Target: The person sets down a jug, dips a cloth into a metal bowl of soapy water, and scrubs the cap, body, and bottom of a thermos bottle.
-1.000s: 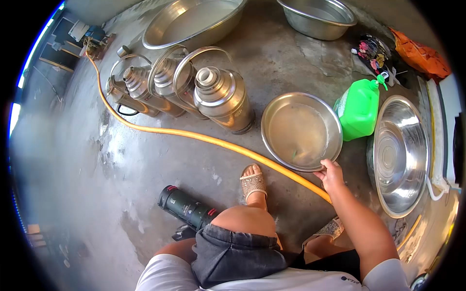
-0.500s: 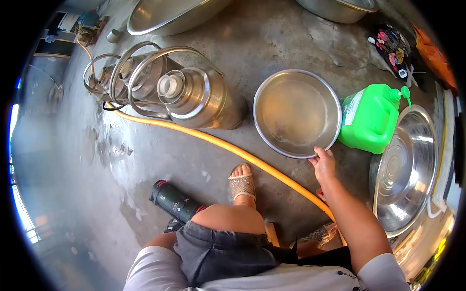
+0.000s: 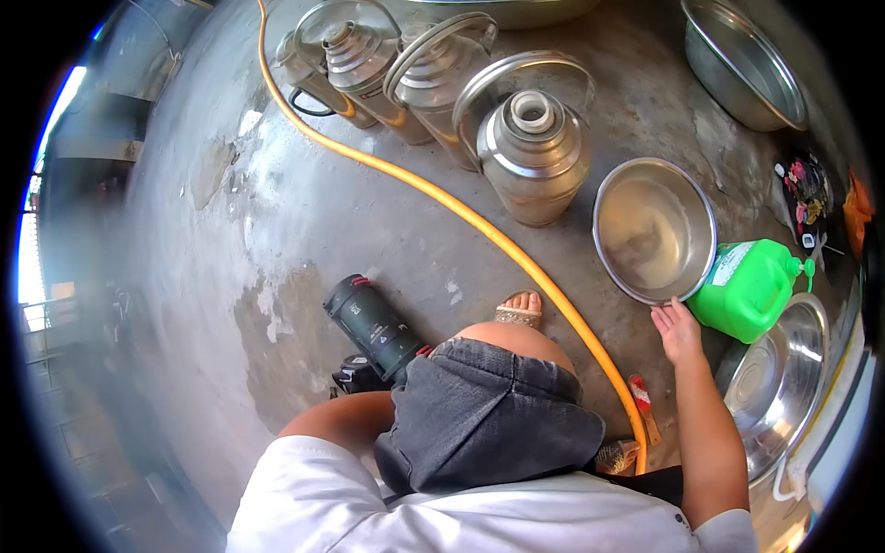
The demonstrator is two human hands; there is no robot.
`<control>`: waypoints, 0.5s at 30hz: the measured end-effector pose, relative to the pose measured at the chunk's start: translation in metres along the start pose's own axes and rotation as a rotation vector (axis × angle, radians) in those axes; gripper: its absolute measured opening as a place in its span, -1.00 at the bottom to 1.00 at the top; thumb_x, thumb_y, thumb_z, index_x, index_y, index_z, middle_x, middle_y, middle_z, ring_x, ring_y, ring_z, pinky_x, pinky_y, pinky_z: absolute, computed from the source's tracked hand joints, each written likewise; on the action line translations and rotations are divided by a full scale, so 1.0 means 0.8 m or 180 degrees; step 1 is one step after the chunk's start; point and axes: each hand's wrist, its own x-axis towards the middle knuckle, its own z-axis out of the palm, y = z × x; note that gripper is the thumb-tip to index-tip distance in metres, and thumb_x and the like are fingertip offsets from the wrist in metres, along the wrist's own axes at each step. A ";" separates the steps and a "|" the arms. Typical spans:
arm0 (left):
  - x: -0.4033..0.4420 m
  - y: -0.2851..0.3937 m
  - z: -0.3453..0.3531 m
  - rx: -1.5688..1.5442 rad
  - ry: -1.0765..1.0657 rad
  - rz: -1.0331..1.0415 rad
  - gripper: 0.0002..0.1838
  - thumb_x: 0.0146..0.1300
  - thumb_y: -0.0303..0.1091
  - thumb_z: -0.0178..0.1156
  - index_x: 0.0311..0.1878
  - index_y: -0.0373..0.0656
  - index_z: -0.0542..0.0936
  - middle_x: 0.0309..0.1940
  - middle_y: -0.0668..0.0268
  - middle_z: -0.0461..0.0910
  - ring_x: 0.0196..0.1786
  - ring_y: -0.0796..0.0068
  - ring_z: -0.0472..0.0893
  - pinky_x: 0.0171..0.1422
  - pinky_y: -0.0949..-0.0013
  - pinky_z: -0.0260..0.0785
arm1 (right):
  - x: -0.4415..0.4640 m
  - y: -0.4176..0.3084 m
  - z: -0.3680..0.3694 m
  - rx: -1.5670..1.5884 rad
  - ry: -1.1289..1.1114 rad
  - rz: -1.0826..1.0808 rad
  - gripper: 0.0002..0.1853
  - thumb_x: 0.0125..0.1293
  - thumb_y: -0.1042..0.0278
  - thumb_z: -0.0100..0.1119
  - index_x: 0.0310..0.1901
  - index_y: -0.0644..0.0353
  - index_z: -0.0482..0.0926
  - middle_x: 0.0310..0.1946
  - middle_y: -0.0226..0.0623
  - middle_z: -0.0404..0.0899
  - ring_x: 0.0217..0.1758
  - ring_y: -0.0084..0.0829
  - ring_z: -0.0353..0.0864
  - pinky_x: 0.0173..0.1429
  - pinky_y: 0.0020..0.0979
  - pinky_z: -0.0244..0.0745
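My right hand (image 3: 678,332) is at the near rim of a round metal basin (image 3: 604,253), palm turned up. Its fingers are stretched out, and the fingertips touch the rim. Cloudy brownish water lies in the basin. Close to that hand, a bright green jug (image 3: 742,290) with a pump top leans against the basin's right side. My left forearm runs down beside my bent leg, and the hand at its end is hidden. Near that forearm lies a dark cylinder (image 3: 371,321) with red trim and small white print.
Several metal thermos flasks (image 3: 535,170) with loop handles stand beyond the basin. A yellow hose (image 3: 479,221) curves across the concrete floor past my sandalled foot. A shiny basin (image 3: 811,378) leans at the right; another large basin (image 3: 774,106) sits at the far right. A red-and-white object (image 3: 640,392) lies by the hose.
The view has swung, so the flasks, basin and jug appear farther right. My right hand has gone from gripping the basin's rim to outstretched fingers against it.
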 end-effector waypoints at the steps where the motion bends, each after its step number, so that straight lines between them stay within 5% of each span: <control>1: -0.008 -0.009 0.005 0.0022 0.0034 0.0022 -0.37 0.19 -0.13 0.22 0.38 0.12 0.41 0.45 0.24 0.22 0.50 0.08 0.12 0.45 -0.18 0.05 | -0.016 -0.005 0.003 -0.0044 -0.0136 0.0127 -0.59 0.47 0.28 0.15 0.25 0.26 0.40 0.15 -0.10 0.50 0.16 -0.20 0.59 0.23 -0.23 0.54; 9: -0.072 -0.144 0.019 0.0583 0.0344 0.0098 -0.27 0.13 -0.09 0.28 0.44 0.18 0.39 0.54 0.23 0.15 0.59 0.01 0.04 0.51 -0.28 -0.02 | -0.175 0.017 -0.008 -0.1565 0.0002 -0.0029 -0.61 0.50 0.26 0.06 0.27 0.18 0.40 0.09 -0.19 0.57 0.04 -0.28 0.67 0.02 -0.30 0.60; 10: -0.072 -0.155 0.016 0.0816 0.0325 0.0171 -0.24 0.12 -0.13 0.31 0.45 0.36 0.35 0.55 0.26 0.12 0.59 -0.01 0.05 0.52 -0.32 -0.05 | -0.191 0.020 -0.007 -0.1624 0.0045 -0.0023 -0.63 0.51 0.25 0.04 0.26 0.18 0.42 0.07 -0.21 0.58 0.00 -0.31 0.68 0.00 -0.34 0.60; 15: -0.074 -0.154 0.020 0.0977 0.0300 0.0245 -0.20 0.13 -0.13 0.30 0.50 0.33 0.29 0.58 0.21 0.06 0.61 -0.07 -0.03 0.56 -0.34 -0.13 | -0.236 0.026 0.012 -0.1695 0.0113 -0.0168 -0.63 0.50 0.24 0.05 0.24 0.20 0.44 0.06 -0.23 0.58 -0.02 -0.33 0.68 0.00 -0.38 0.60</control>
